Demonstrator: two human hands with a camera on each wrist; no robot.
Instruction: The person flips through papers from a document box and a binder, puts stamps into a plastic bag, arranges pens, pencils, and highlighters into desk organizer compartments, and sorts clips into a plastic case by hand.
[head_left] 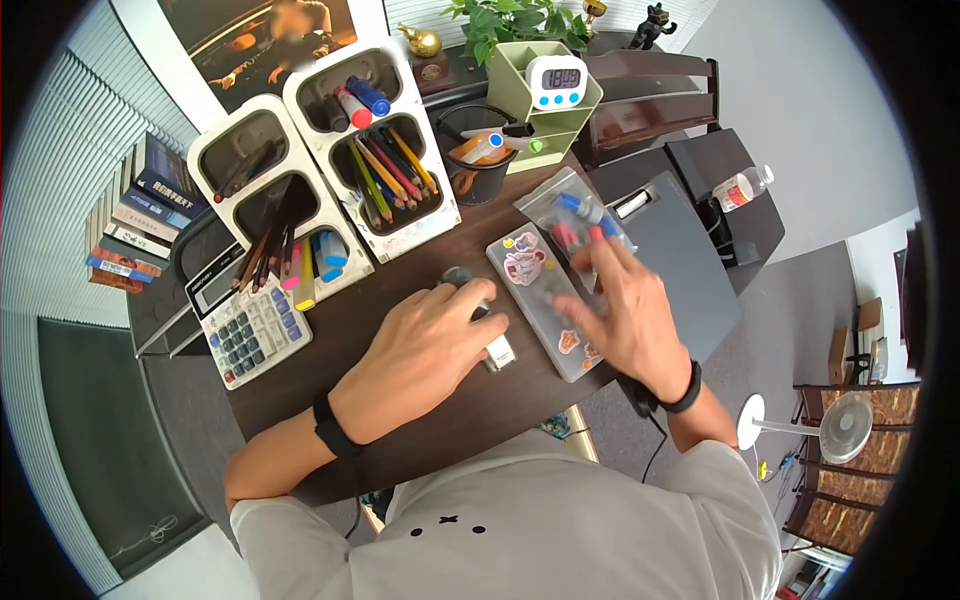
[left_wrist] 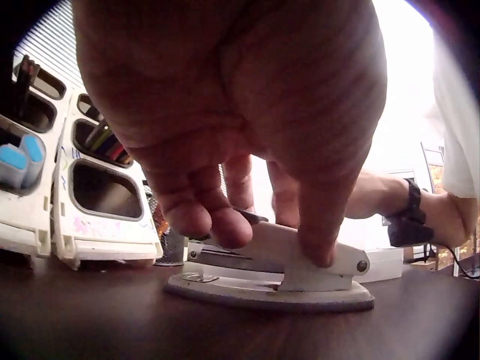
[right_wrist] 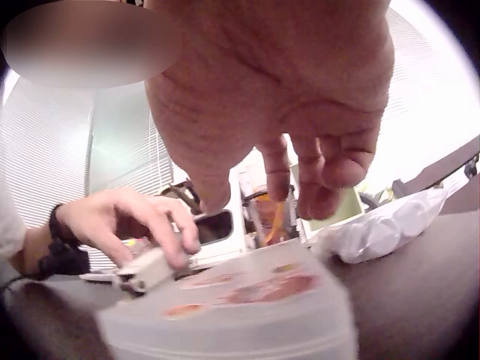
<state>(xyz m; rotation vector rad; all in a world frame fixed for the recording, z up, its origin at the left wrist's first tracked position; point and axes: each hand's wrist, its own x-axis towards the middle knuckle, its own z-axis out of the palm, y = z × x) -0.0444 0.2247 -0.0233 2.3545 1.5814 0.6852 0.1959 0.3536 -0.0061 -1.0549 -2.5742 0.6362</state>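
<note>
A white stapler (head_left: pixel 499 353) stands on the dark desk, its base flat on the wood in the left wrist view. My left hand (head_left: pixel 415 345) holds it from above, with thumb and fingers on opposite sides of its upper arm. To its right lies a frosted, translucent case (head_left: pixel 541 312) with cartoon stickers. Over this case is my right hand (head_left: pixel 635 310), blurred, its fingers loosely bent with nothing between them in the right wrist view. Just beyond its fingertips lies a clear plastic bag (head_left: pixel 548 197) holding blue and red items.
White organisers (head_left: pixel 405 238) with pencils and markers stand at the back left, beside a calculator (head_left: pixel 255 335). A mesh pen cup (head_left: pixel 475 185) and a green shelf (head_left: pixel 515 85) with a digital timer (head_left: pixel 556 82) are behind. A grey laptop-like slab (head_left: pixel 690 270) lies right.
</note>
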